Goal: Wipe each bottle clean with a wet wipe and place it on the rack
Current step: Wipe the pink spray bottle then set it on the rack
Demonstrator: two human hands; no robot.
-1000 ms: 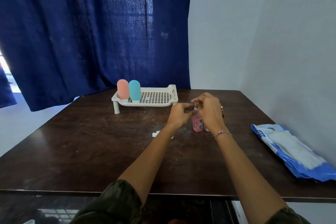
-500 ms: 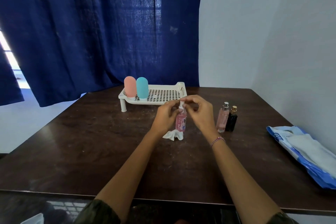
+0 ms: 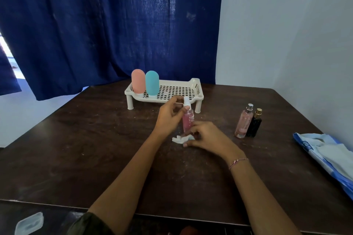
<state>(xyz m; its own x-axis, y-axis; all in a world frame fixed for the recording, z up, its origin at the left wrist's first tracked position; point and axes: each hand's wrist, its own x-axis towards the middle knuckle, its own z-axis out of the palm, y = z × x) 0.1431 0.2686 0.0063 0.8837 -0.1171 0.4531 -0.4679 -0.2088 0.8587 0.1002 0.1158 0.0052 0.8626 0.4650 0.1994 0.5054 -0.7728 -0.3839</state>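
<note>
A pink spray bottle (image 3: 188, 120) with a white top stands upright on the dark table (image 3: 95, 149), and my left hand (image 3: 169, 118) grips its upper part. My right hand (image 3: 207, 136) is lower, its fingertips pinching a crumpled white wet wipe (image 3: 178, 140) that lies on the table at the bottle's foot. Behind them stands the white perforated rack (image 3: 172, 91), holding a pink rounded bottle (image 3: 138, 83) and a teal rounded bottle (image 3: 152, 82) at its left end.
A clear pink perfume bottle (image 3: 244, 122) and a black one with a gold cap (image 3: 254, 124) stand together to the right. A blue wet-wipe pack (image 3: 328, 156) lies at the table's right edge. Blue curtain and a white wall stand behind.
My right hand has dropped from the bottle's top down to the wipe on the table. My left hand stays on the bottle. The view has shifted left.
</note>
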